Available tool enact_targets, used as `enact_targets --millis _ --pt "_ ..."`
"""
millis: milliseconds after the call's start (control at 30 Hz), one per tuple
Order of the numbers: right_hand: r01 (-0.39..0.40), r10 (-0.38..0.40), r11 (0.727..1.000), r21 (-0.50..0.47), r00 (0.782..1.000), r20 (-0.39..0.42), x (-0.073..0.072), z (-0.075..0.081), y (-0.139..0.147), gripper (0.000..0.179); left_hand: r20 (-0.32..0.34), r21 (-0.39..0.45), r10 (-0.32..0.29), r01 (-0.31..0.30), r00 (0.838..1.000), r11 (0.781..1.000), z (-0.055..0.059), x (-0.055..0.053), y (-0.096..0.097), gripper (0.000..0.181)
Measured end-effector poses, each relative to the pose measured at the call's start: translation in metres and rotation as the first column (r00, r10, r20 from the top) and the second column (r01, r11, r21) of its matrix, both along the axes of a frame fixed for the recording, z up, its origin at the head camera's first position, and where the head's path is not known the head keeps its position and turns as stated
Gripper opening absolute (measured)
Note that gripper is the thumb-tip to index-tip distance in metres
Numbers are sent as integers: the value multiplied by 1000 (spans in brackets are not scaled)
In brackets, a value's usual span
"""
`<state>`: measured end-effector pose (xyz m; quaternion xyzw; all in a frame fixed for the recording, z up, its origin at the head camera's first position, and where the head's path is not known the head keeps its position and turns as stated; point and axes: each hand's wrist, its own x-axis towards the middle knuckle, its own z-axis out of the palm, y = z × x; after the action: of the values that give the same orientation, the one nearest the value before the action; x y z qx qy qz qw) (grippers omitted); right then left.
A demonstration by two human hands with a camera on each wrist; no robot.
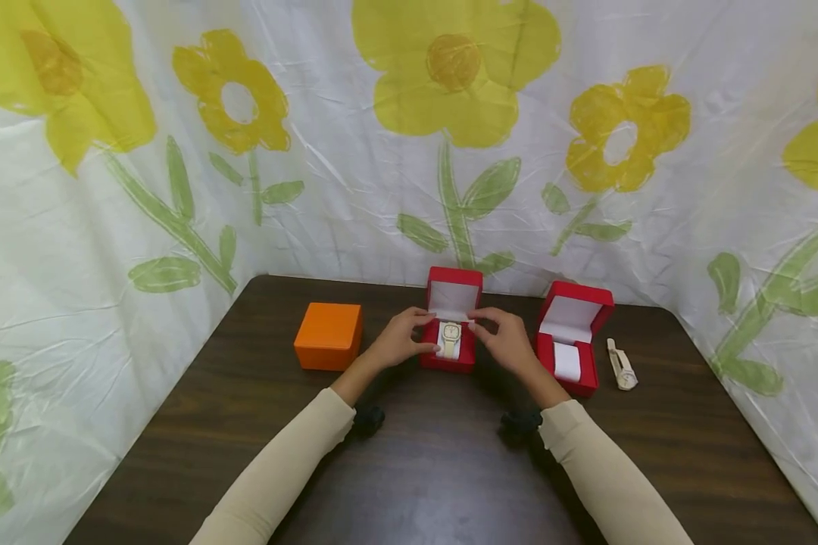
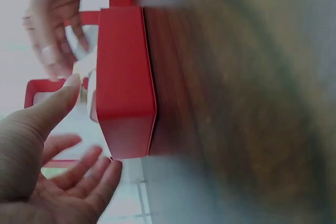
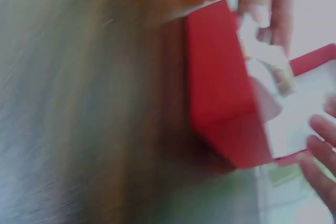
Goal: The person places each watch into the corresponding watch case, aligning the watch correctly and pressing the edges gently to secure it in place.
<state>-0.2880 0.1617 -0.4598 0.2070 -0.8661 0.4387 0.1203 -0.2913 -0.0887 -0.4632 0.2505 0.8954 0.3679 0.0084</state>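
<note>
A: I'm watching from the remote desk, with the boxed watch [image 1: 452, 333] as the centre of my clock in the head view. What do you have farthest out at nine?

B: An orange box [image 1: 329, 337] on the dark wooden table [image 1: 211, 416]. Nearer in, also at nine, I get the left hand [image 1: 401, 337], its cream left sleeve [image 1: 286, 454] coming up from seven. The fingers are extended and loosely spread. My left wrist view puts the thumb tip at the pale strap, though I can't tell whether it presses.

A: And the watch itself?

B: It lies face up round a white cushion [image 1: 457, 352] inside the middle red box [image 1: 446, 365], whose lid stands raised at twelve. Beyond that, also at twelve, I see a white curtain [image 1: 354, 227] with yellow flowers.

A: To the right of it?

B: At three, the right hand [image 1: 507, 338], relaxed, index finger and thumb extended toward the box's right side. My right wrist view is blurred, so I can't tell whether they touch. The right sleeve [image 1: 607, 462] enters from five.

A: Farther along three?

B: A second red box [image 1: 589, 363], lid up, its own cushion [image 1: 566, 362] showing. Just past three, outermost, a loose watch [image 1: 627, 378] lies near that box.
</note>
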Motion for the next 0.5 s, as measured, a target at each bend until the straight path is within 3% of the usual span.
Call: enact_targets --millis 133,233,333,500 --pt "131 -153 968 -214 984 -92 -3 24 -1 19 31 4 71 -71 997 997 0 8 -1 79" --pt "163 -196 939 -302 977 -83 -7 43 -2 23 77 3 108 -108 991 994 -2 13 -2 85" --pt "189 -207 934 -304 978 -27 -14 57 -2 29 118 6 120 -121 986 993 -3 16 -3 88" --pt "204 -193 946 -252 979 66 -28 68 -2 36 166 17 121 -126 979 992 -3 20 -4 90"
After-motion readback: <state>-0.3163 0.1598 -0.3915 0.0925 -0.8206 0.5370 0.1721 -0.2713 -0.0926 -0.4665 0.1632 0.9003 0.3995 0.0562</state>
